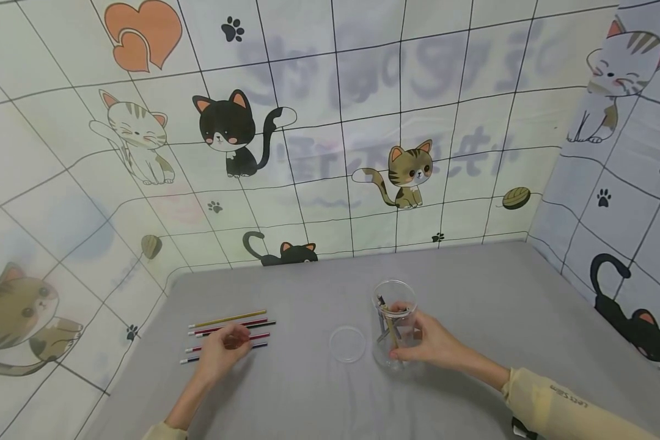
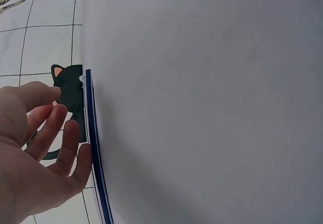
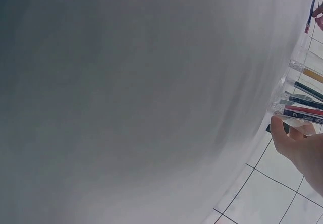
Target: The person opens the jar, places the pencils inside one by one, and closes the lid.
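Observation:
My left hand (image 1: 222, 351) is over a row of pencils on the left of the table, its fingers loosely bent. In the left wrist view its thumb and fingers stand apart with nothing between them, the little finger beside a blue pencil (image 2: 96, 133). A yellow pencil (image 1: 228, 318) lies farthest back, with red and dark ones in front, partly hidden by the hand. My right hand (image 1: 437, 343) grips an upright clear plastic cup (image 1: 379, 351) from its right side. Several pencils (image 3: 305, 115) lean inside the cup.
A round clear lid (image 1: 347, 344) lies flat on the grey tabletop (image 1: 308, 391), just left of the cup. Cat-printed white sheets (image 1: 330, 122) hang behind and at both sides. A small dark object (image 1: 522, 428) shows under the right sleeve.

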The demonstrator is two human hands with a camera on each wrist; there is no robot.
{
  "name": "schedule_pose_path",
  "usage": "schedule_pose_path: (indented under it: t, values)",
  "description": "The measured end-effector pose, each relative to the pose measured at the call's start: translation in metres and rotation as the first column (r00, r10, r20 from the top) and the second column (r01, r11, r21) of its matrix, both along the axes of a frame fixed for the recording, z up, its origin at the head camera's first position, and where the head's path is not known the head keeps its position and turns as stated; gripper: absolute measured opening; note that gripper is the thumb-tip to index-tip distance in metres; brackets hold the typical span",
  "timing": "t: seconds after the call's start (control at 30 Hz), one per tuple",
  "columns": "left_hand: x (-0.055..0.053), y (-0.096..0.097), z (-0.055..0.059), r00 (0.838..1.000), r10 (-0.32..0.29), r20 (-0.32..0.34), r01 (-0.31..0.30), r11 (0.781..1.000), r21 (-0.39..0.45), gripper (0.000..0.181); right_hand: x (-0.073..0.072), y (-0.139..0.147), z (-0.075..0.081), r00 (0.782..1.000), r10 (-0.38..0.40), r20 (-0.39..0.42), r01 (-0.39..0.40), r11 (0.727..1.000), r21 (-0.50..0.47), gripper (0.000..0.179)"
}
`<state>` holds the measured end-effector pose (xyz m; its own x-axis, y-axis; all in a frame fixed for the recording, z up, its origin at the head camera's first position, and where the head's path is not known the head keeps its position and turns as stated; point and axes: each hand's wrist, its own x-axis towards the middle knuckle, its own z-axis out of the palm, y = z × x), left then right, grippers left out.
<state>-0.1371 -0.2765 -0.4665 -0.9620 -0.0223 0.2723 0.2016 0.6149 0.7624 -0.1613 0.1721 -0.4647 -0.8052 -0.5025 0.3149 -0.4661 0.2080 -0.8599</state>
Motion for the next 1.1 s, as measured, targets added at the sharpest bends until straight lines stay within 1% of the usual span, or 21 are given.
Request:
schedule_pose_path:
  t: [0.13, 0.27, 0.47, 0.67, 0.83, 1.1]
  values:
    - [-0.0010, 0.0007, -0.0014, 0.999, 0.012, 0.037, -0.012, 1.000, -0.012, 0.019, -0.0003, 0.0001, -0.0010, 1.000, 0.000, 0.000, 0.000, 1.000, -0.003, 0.072]
    - [-0.0021, 0.0021, -0.0013, 0.998, 0.021, 0.055, -0.019, 0.999, -0.033, 0.019, -0.0002, 0.0002, -0.0011, 1.000, -0.004, 0.002, 0.004, 1.000, 0.001, 0.072]
    - [-0.0035, 0.0026, -0.0003, 0.998, 0.029, 0.059, -0.025, 0.997, -0.078, 0.018, -0.0003, -0.0002, 0.0001, 1.000, -0.008, 0.006, 0.008, 1.000, -0.001, 0.072]
    - [-0.0048, 0.0021, -0.0021, 0.997, 0.035, 0.070, -0.027, 0.994, -0.108, 0.017, -0.0002, -0.0002, 0.0004, 1.000, -0.011, 0.006, 0.011, 1.000, -0.003, 0.069]
    - [-0.0056, 0.0022, -0.0040, 0.995, 0.038, 0.093, -0.027, 0.993, -0.118, 0.014, 0.0001, -0.0002, -0.0003, 1.000, -0.011, 0.006, 0.011, 1.000, -0.007, 0.068]
    - [-0.0081, 0.0032, -0.0055, 0.993, 0.062, 0.098, -0.047, 0.989, -0.144, 0.016, 0.0000, 0.0002, -0.0007, 1.000, -0.010, 0.007, 0.010, 1.000, -0.001, 0.071]
